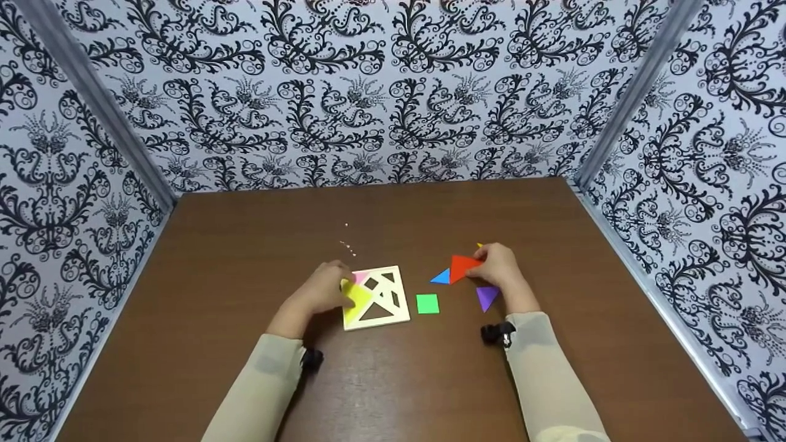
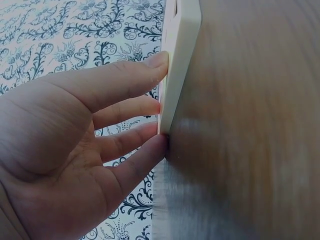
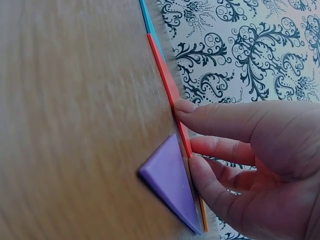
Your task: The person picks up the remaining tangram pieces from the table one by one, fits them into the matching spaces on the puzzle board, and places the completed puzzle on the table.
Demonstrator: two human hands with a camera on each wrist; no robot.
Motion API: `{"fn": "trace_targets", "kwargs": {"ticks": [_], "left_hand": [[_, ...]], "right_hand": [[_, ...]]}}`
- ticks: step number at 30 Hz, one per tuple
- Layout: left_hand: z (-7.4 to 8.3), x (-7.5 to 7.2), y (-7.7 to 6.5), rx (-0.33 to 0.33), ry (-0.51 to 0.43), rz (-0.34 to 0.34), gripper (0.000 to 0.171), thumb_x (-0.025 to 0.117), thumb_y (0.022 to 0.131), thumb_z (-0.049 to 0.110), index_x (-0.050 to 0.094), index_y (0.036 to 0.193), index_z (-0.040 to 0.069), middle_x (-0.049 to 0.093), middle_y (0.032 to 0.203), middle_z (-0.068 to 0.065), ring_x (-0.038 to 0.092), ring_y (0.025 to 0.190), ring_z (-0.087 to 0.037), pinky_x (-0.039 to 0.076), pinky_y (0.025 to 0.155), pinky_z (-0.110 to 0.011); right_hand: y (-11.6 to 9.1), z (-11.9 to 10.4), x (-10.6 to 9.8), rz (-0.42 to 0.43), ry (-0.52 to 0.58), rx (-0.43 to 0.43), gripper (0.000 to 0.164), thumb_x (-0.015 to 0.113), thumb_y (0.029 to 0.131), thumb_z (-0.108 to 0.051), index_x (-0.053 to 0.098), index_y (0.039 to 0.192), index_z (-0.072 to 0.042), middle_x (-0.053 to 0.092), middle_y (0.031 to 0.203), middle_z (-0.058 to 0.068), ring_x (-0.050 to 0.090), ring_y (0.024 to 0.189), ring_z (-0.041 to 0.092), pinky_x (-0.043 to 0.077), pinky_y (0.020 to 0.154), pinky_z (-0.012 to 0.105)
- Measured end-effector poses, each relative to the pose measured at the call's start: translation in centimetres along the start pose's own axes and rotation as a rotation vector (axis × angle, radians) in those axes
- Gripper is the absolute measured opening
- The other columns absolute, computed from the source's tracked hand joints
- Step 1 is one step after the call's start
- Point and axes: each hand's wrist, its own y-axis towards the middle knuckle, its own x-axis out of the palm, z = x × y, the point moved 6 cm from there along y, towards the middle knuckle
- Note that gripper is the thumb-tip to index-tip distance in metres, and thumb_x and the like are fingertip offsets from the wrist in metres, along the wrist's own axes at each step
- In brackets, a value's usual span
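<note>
A square cream puzzle board (image 1: pixel 402 301) with several cut-out slots lies at the middle of the table. A yellow triangle (image 1: pixel 357 301) and a pink piece (image 1: pixel 360 278) sit at its left side. My left hand (image 1: pixel 319 288) rests on that side, thumb and fingertips touching the board's face and edge in the left wrist view. To the right, a red triangle (image 1: pixel 462 268) is pinched between thumb and fingers of my right hand (image 1: pixel 500 267). Beside it are a blue triangle (image 1: pixel 441 277) and a purple triangle (image 1: pixel 487 297). An orange-yellow piece (image 3: pixel 203 215) is mostly hidden by the right hand.
A green square (image 1: pixel 428 304) lies just right of the board. Small whitish specks (image 1: pixel 349 247) mark the brown tabletop (image 1: pixel 381 393) behind the board. Patterned walls (image 1: pixel 393 98) enclose the table at the back and both sides.
</note>
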Motion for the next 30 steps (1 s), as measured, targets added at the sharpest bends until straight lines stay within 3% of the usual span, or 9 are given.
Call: {"fn": "trace_targets", "kwargs": {"ticks": [23,30], "left_hand": [[0.29,-0.32,-0.26,-0.028,-0.013,0.008,0.047,0.094,0.072,0.009,0.077,0.114,-0.004,0.074,0.119,-0.017,0.064,0.12,-0.04,0.041,0.118,-0.057],[0.36,-0.3,-0.27,-0.026,-0.026,0.002,0.047,0.094,0.073,0.01,0.077,0.115,-0.004,0.074,0.121,-0.018,0.063,0.121,-0.041,0.04,0.118,-0.056]], "right_hand": [[0.41,0.7,0.34,-0.016,0.019,0.065,0.041,0.092,0.081,-0.022,0.073,0.11,0.001,0.072,0.11,0.018,0.063,0.095,0.028,0.053,0.084,0.038],[0.47,0.91,0.48,-0.021,0.044,0.059,0.039,0.092,0.081,-0.021,0.068,0.106,-0.003,0.066,0.098,0.01,0.058,0.088,0.024,0.046,0.075,0.031]]}}
